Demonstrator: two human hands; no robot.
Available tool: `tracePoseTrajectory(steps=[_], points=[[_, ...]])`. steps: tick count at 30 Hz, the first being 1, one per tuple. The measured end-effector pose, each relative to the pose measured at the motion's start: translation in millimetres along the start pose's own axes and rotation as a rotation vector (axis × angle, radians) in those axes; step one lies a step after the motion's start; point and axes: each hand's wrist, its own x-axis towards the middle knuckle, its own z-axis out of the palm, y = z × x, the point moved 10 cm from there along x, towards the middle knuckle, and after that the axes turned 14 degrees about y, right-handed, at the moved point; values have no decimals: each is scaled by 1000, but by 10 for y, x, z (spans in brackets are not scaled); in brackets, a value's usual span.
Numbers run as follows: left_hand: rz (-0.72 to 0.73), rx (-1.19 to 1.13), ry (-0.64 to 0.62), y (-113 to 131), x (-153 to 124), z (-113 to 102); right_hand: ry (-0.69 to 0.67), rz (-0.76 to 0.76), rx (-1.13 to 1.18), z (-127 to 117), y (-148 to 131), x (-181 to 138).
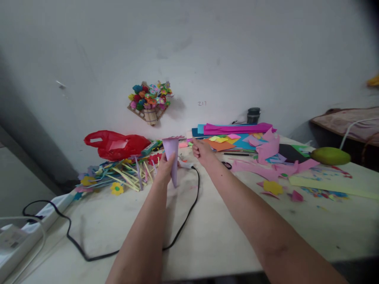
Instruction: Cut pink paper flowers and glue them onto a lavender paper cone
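My left hand [164, 167] is closed round a lilac paper cone [171, 157], wide end up, held above the table. My right hand [202, 152] is stretched out further back, fingers curled over something white on the table where the black cord [180, 228] ends; what it grips is hidden by the hand. Both forearms reach in from the bottom edge. Small black scissors [227, 165] lie just right of my right wrist.
A pale table [225, 236] holds coloured paper sheets [237, 136], pink scraps [268, 157], paper strips and flowers [121, 175], a red plastic bag [117, 144] and a green oval object [330, 156]. A paper flower basket [150, 100] hangs on the wall. A power strip [17, 240] sits left.
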Motion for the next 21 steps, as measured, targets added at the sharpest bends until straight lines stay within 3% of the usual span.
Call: tracePoseTrajectory(steps=[5,8,11,15,21], points=[[236,37,107,261,52,-118,225,-64,264,-542,-261,128],[314,52,90,373,28,-83,416,-62,233,-896,-231,184],[329,41,68,411,-3,-42,527,-125,82,-1092,-206,215],[322,52,47,378,0,-25,534,-225,-95,-1076,-180,208],[309,75,-44,360,-24,25,343,-338,-281,-748,-157,121]])
